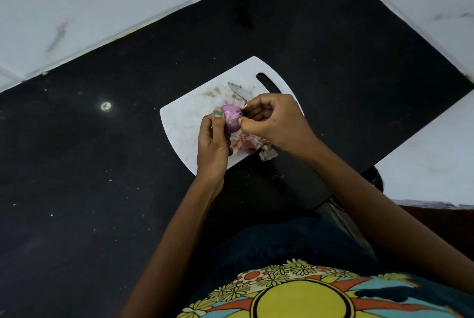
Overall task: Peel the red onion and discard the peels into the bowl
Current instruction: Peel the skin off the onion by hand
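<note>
A small purple red onion (231, 117) is held above the white cutting board (184, 123). My left hand (213, 146) grips it from the left, thumb on top. My right hand (274, 123) is at the onion's right side, its fingertips pinching at the skin there. Loose pinkish peels (246, 144) lie on the board under my hands, and one scrap (268, 154) lies at the board's near edge. No bowl is in view.
A knife blade (239, 90) lies on the board behind my right hand, its handle hidden. The board sits on a black speckled counter (89, 164), bounded by white tiled walls (77, 10) at the back and right.
</note>
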The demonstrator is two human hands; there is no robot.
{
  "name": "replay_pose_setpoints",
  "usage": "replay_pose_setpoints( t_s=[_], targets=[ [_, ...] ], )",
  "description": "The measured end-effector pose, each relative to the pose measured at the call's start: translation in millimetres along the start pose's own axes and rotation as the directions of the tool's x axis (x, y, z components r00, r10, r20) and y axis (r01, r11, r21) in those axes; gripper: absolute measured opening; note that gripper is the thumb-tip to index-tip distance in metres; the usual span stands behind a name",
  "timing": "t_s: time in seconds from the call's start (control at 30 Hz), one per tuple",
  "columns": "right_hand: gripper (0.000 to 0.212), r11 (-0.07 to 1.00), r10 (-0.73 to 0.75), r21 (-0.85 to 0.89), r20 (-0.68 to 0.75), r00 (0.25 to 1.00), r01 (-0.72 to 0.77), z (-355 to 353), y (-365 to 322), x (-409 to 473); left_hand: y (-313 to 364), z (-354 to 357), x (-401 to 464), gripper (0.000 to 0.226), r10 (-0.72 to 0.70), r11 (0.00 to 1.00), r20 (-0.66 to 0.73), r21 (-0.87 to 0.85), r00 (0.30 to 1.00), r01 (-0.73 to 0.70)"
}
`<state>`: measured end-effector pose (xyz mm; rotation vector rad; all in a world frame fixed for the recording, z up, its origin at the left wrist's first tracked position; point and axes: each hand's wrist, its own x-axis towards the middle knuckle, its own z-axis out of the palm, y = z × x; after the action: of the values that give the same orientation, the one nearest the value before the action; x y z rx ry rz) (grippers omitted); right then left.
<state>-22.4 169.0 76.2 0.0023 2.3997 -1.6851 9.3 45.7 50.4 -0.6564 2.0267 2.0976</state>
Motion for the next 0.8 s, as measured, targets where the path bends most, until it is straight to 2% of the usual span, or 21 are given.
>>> replay_pose_setpoints(
  t_s=[0.1,0.3,0.37,0.47,0.57,0.67,0.8],
  targets=[
    [0.009,0.999,-0.025,0.043,-0.031,0.999,0.026,0,1,0,1,-1,-1,0.043,-0.051,0.998,0.003,-0.025,0.999,0.051],
    [0.014,0.996,-0.059,0.073,-0.021,0.998,0.06,0,1,1,4,0,1,0.053,-0.14,0.989,-0.006,-0.054,0.99,0.14],
    [0.022,0.994,-0.096,0.051,0.035,0.995,0.094,-2,0,0,6,2,1,0.057,-0.155,0.986,0.018,-0.065,0.988,0.156],
    [0.026,0.984,-0.177,0.0,0.136,0.975,0.179,-3,-1,-1,6,1,1,0.054,-0.16,0.984,0.048,-0.072,0.986,0.163],
    [0.012,0.974,-0.225,0.015,0.083,0.971,0.224,-2,0,0,4,0,3,0.047,-0.186,0.977,0.058,-0.094,0.981,0.191],
    [0.006,0.983,-0.185,0.027,0.05,0.981,0.184,-2,3,2,5,0,2,0.048,-0.217,0.954,0.081,-0.195,0.973,0.229],
    [0.003,0.984,-0.108,-0.141,0.001,0.994,0.107,-5,14,2,5,-1,3,0.05,-0.235,0.912,0.143,-0.31,0.961,0.269]
  ],
)
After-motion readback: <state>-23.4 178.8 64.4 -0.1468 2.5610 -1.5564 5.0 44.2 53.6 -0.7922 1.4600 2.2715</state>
